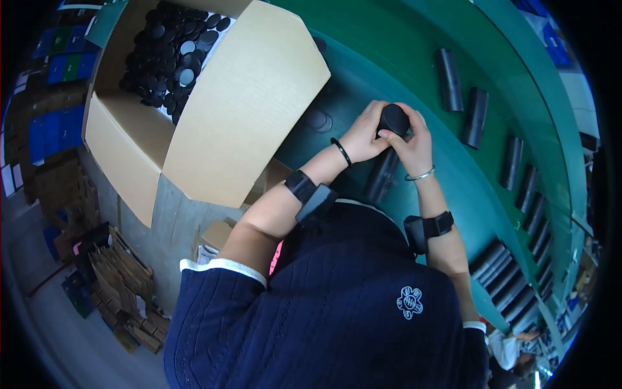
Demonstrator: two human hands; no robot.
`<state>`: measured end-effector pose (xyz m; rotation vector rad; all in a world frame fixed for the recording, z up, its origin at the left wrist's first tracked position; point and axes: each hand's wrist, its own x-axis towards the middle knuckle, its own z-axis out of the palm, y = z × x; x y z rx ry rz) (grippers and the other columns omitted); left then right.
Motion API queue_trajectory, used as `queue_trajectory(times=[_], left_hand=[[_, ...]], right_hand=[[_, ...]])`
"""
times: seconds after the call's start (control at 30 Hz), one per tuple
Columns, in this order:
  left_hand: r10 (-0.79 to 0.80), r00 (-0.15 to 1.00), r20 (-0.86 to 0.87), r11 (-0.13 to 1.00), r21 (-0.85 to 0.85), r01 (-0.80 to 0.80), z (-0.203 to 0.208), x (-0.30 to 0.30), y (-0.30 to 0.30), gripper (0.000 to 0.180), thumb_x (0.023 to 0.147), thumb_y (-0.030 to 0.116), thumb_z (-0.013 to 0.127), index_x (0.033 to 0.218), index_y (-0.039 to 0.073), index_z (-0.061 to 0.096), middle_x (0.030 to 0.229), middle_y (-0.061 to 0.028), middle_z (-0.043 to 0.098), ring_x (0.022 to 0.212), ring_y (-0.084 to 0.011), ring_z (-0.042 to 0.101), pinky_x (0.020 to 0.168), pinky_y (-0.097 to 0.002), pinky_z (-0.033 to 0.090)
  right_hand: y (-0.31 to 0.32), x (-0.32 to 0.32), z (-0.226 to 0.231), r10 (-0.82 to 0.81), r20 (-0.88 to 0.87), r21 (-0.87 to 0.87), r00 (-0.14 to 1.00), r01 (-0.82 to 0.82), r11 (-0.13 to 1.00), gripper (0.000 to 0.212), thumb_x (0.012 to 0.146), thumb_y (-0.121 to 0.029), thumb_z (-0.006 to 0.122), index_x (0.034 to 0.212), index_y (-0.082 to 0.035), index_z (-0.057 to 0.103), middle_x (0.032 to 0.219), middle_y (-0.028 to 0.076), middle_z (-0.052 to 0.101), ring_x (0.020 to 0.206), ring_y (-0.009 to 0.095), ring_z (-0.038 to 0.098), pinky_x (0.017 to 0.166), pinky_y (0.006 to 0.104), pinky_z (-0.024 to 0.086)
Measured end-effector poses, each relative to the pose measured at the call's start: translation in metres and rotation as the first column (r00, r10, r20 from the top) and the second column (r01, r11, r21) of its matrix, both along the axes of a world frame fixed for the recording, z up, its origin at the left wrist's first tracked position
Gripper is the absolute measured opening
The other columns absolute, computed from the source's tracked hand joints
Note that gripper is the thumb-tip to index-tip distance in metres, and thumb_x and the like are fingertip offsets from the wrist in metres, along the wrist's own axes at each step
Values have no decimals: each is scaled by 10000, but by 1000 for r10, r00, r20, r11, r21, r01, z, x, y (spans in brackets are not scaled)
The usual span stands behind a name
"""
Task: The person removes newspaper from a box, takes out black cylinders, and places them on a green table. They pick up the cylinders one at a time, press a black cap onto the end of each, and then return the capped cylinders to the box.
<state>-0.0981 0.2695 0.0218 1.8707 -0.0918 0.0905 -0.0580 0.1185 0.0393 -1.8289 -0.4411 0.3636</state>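
Both hands are closed around a black cylindrical tube (394, 119), whose round, flat end faces up. My left hand (364, 135) wraps its left side, a black band on the wrist. From the other side my right hand (416, 144) grips it, the thumb near the rim of the round end. Just below the hands a dark tube (382, 176) shows on the green surface; I cannot tell whether it joins the held one. An open cardboard box (249, 97) on the left holds many black round caps (165, 61), a few of them with grey faces showing.
Several black tubes (476, 118) lie spaced along the green conveyor (414, 65) at the right. More tubes (505, 282) sit side by side near my right elbow. A clear round piece (319, 121) lies beside the box flap. Flattened cardboard (123, 279) is stacked at lower left.
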Motion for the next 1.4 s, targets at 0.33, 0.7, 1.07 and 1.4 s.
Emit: queue_trajectory(times=[0.33,0.7,1.07,1.4], left_hand=[[-114,965,-237,898,391,203,29,-15,1,610,734,249,729,1208,20,421,1142,-165,479,1103,-364,481,870,-511,388],[-120,936,-331,696,644,317,43,-33,3,544,709,198,730,1148,9,469,1132,-144,506,1079,-318,501,825,-524,401],[155,870,-467,941,338,14,14,-80,44,627,729,250,741,1196,-13,416,1177,-215,501,1136,-378,486,910,-491,411],[181,872,-454,968,-74,-239,12,-124,92,697,728,144,778,1283,7,380,1155,-97,528,1094,-158,491,958,-313,391]], right_hand=[[-35,18,9,234,-361,178,903,-179,967,556,763,-57,690,1288,-12,515,1102,55,544,1015,139,506,871,275,454],[-9,7,27,305,-383,-160,872,-388,908,523,663,-28,661,1158,83,533,963,147,649,828,186,663,774,296,546],[46,28,-61,286,-94,-296,954,-301,907,403,673,-67,552,1067,-21,628,911,142,660,793,205,612,712,285,473],[142,7,-67,631,270,-626,727,-365,689,536,682,-185,736,1187,-119,569,1231,95,497,1160,301,429,933,430,370]])
